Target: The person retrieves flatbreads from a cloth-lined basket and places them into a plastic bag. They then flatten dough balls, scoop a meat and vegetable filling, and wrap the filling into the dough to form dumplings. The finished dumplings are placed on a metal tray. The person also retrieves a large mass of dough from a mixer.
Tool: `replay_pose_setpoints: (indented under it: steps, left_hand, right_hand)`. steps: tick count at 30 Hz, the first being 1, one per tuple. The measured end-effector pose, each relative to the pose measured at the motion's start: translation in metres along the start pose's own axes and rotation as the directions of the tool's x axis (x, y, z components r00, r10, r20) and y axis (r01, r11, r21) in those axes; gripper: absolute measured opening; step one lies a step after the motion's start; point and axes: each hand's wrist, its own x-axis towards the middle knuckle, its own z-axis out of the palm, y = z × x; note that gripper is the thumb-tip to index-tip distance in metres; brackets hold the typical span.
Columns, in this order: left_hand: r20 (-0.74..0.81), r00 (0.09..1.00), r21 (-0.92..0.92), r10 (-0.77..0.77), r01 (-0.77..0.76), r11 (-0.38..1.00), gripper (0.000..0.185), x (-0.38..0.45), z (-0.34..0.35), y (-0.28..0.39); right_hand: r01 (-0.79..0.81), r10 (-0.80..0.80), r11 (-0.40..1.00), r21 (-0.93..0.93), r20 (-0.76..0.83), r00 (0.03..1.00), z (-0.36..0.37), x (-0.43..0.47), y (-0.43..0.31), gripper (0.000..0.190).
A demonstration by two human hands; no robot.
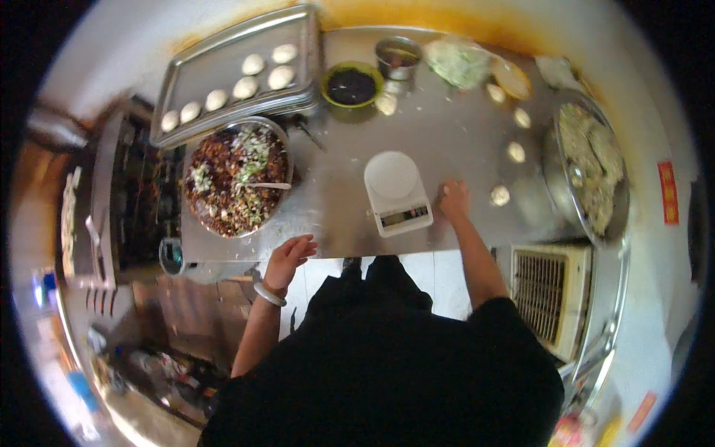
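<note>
My left hand point(289, 258), with a pale bangle at its wrist, is held at the front edge of the metal worktop point(346, 167), fingers apart and holding nothing. My right hand point(454, 198) is low over the worktop, just right of a white digital kitchen scale point(394, 179). Its fingers are curled; whether something is under them cannot be told. The scale's round platform bears nothing. Right of that hand lies a flattened dough piece point(500, 195), with several more behind it. To the left stands a large bowl of chopped filling point(223, 179) with a spoon point(268, 185) in it.
Metal trays point(206, 50) with several round dough pieces stand back left. Behind the scale are a green-rimmed bowl of dark liquid point(352, 84) and a metal pot point(397, 56). A large metal bowl of pale filling point(592, 167) stands at right, above a vented appliance point(550, 296).
</note>
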Motion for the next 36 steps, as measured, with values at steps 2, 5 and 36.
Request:
replay_pose_setpoints:
  steps: [2,5,36]
  left_hand:
    - [-0.12,0.993,-0.057,-0.003,-0.004,0.998,0.037,0.004,0.005,-0.018]
    - [-0.221,0.975,-0.093,-0.009,-0.011,0.996,0.037,-0.008,0.032,-0.018]
    - [-0.009,0.384,0.815,0.923,-0.532,0.229,0.041,-0.059,0.067,0.034]
  right_hand:
    - [0.049,-0.09,0.966,0.256,0.153,0.984,-0.005,0.022,0.046,0.048]
    - [0.127,-0.184,0.883,0.452,0.085,0.979,-0.038,0.014,-0.004,0.049]
    - [-0.532,-0.941,0.044,0.846,0.214,0.262,-0.059,-0.187,-0.243,0.043]
